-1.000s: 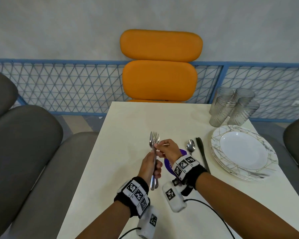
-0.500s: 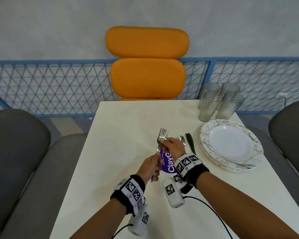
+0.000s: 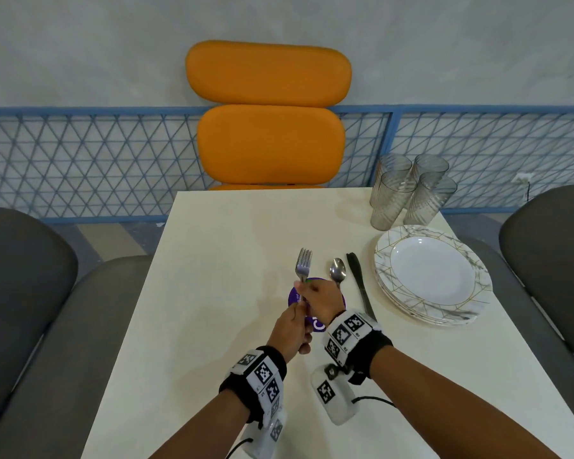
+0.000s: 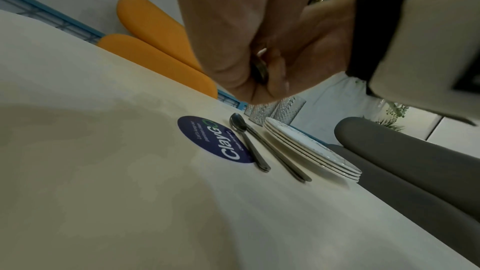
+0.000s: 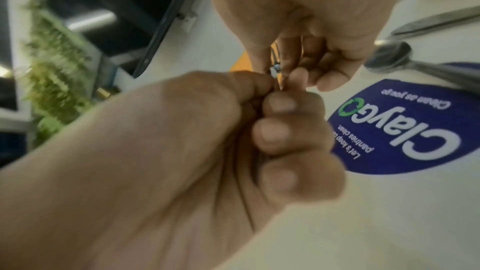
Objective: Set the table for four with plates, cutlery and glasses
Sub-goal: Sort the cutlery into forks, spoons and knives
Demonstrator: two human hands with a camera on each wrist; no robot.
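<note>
Forks bunched upright over bench: left hand gripping handles, right hand pinching one out. Next, probably: separate, lay.

Bare forearms, black wristbands with white coded marker blocks, dangling white cabled pods

I can't count the forks: handles hidden inside both fists. Sticker mostly covered by hands. Right wrist view blurs.

Spoon left of knife, plates right of knife, glasses behind plates.
</note>
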